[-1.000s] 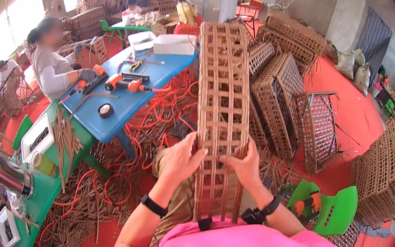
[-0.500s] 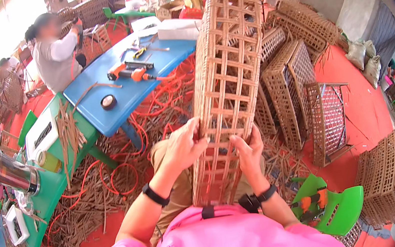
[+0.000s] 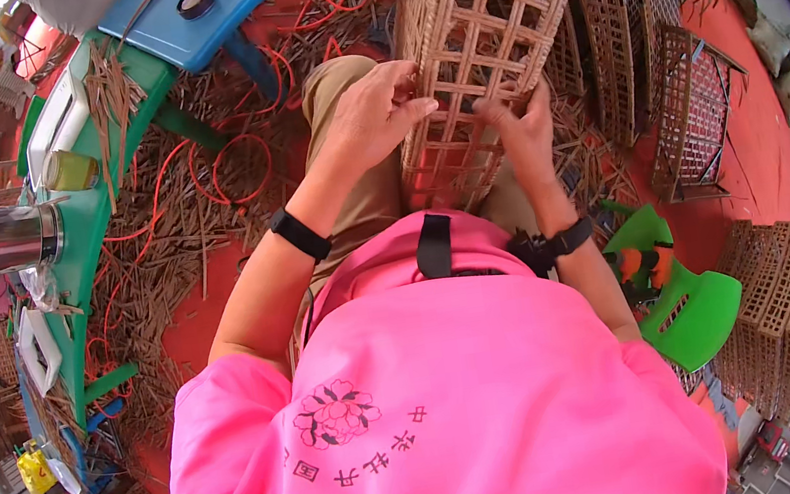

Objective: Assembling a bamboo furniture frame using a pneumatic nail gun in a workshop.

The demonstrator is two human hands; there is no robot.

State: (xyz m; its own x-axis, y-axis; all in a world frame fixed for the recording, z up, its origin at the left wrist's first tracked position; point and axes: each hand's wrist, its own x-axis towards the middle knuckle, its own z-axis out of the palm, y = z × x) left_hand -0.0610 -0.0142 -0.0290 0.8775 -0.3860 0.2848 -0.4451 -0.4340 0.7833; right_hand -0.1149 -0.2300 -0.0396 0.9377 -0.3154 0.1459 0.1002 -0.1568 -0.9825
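Note:
A tall woven rattan lattice frame stands upright on my lap, its lower end against my knees. My left hand grips its left edge, fingers curled round the weave. On the frame's front, lower right, my right hand pinches a strand of the lattice. Both wrists carry black bands. My pink shirt fills the lower half of the picture.
Finished lattice frames lean at the right on the red floor. A green plastic chair with an orange tool stands by my right elbow. A blue table, a green bench with a steel kettle, and loose rattan strips with orange cord lie left.
The view has tipped down toward my lap, so the far tables and people have left the picture. Both hands have stayed on the frame's lower part, the right hand shifting to pinch a strand.

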